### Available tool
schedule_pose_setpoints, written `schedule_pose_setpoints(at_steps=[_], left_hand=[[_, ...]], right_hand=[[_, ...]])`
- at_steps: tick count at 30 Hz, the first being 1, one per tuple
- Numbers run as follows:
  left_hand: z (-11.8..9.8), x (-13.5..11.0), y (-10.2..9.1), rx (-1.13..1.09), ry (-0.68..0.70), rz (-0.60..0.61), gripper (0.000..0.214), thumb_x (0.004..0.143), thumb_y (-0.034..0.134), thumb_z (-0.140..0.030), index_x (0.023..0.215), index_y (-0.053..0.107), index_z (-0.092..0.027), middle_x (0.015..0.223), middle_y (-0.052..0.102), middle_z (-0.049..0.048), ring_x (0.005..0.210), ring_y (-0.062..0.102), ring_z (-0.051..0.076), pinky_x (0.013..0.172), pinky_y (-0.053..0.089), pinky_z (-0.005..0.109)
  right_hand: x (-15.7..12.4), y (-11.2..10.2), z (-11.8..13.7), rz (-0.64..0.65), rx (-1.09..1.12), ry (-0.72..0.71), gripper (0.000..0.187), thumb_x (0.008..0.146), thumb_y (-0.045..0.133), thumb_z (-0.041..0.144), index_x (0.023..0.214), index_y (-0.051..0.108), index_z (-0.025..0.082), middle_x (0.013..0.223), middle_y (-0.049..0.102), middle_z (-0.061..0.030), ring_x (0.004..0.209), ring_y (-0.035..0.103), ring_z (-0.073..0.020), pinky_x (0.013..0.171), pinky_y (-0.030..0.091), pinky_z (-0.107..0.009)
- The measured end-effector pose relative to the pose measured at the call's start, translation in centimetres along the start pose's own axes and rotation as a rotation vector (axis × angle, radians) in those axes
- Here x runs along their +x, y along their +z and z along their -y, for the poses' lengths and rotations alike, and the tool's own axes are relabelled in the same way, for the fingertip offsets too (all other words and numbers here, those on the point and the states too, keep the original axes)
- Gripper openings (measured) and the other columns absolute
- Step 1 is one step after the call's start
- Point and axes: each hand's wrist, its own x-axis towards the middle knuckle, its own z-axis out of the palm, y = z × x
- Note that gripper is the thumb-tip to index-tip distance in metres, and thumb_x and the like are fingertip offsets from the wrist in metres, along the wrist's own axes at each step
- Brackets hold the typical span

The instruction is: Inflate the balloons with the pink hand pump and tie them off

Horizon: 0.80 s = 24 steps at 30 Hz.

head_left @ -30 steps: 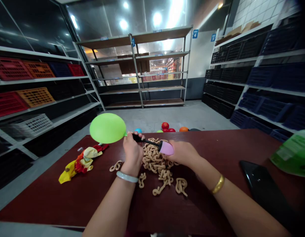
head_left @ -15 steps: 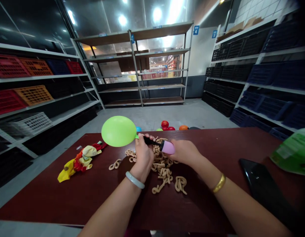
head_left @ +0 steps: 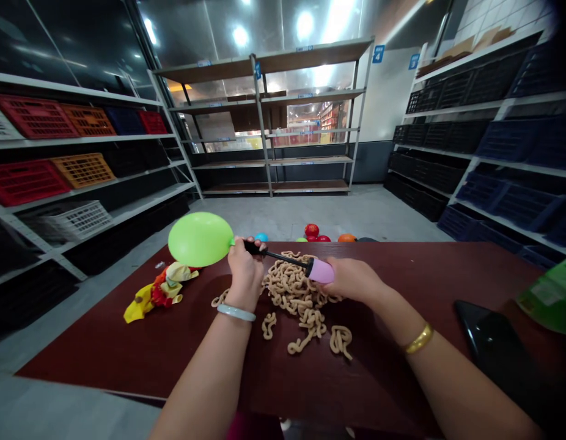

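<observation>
Lime-green balloon (head_left: 200,239) is just off left hand's (head_left: 245,267) outer side, neck at its fingers, so left's nearer. Hand pump (head_left: 287,259) axis runs left–right, dipping rightward in view. Hands apart: left clamped on its black end, right (head_left: 354,278) gripping the lilac end; nozzle joint hidden.

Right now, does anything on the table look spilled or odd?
The curly tan strands look spilled: they lie heaped loose on the brown tabletop, uncontained, with strays toward the near edge. The green balloon looks undamaged.
</observation>
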Motion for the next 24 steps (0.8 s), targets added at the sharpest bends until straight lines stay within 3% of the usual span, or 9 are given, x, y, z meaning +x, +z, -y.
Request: schedule_pose_setpoints(at_steps=[5,12,16,21,24], left_hand=[[0.4,0.0,-0.1,-0.029,-0.005,-0.012,0.019,0.093,0.051,-0.024,0.077,0.043,-0.020,0.065,0.050,-0.0022,0.055,0.051,0.012,0.053,0.040,0.025],[4.6,-4.7,0.9,-0.009,-0.089,0.102,0.025,0.086,0.065,-0.032,0.081,0.043,-0.021,0.070,0.052,-0.0023,0.060,0.054,0.012,0.058,0.045,0.027],[5.5,-6.7,1.6,0.017,-0.080,0.141,0.029,0.085,0.067,-0.037,0.081,0.042,-0.022,0.072,0.053,-0.0023,0.060,0.054,0.012,0.059,0.046,0.027],[4.5,-5.8,1.8,0.029,-0.060,0.142,0.031,0.085,0.067,-0.040,0.080,0.043,-0.021,0.071,0.052,-0.0021,0.058,0.053,0.012,0.054,0.044,0.026],[3.2,-3.9,1.4,0.028,-0.033,0.113,0.028,0.086,0.066,-0.037,0.079,0.044,-0.021,0.069,0.052,-0.0018,0.058,0.053,0.012,0.054,0.043,0.026]], right_hand=[[0.1,-0.1,-1.2,0.000,-0.024,-0.023,0.042,0.066,0.069,0.055,0.095,0.064,0.025,0.086,0.073,-0.0054,0.075,0.067,-0.0254,0.055,0.032,-0.029],[-0.4,0.5,0.6,-0.047,-0.025,-0.023,0.042,0.073,0.063,0.056,0.099,0.064,0.023,0.089,0.074,-0.0068,0.077,0.069,-0.0265,0.058,0.037,-0.030],[-0.6,0.6,1.9,-0.041,0.020,0.002,0.048,0.078,0.060,0.058,0.113,0.063,0.025,0.097,0.074,-0.0070,0.083,0.069,-0.0276,0.064,0.042,-0.032],[-0.4,0.7,2.3,-0.019,0.056,0.012,0.060,0.076,0.064,0.055,0.130,0.055,0.031,0.103,0.074,-0.0054,0.088,0.070,-0.0287,0.066,0.043,-0.032],[-0.1,0.7,1.7,-0.007,0.058,0.000,0.059,0.076,0.062,0.060,0.126,0.058,0.030,0.103,0.074,-0.0056,0.087,0.070,-0.0293,0.064,0.042,-0.032]])
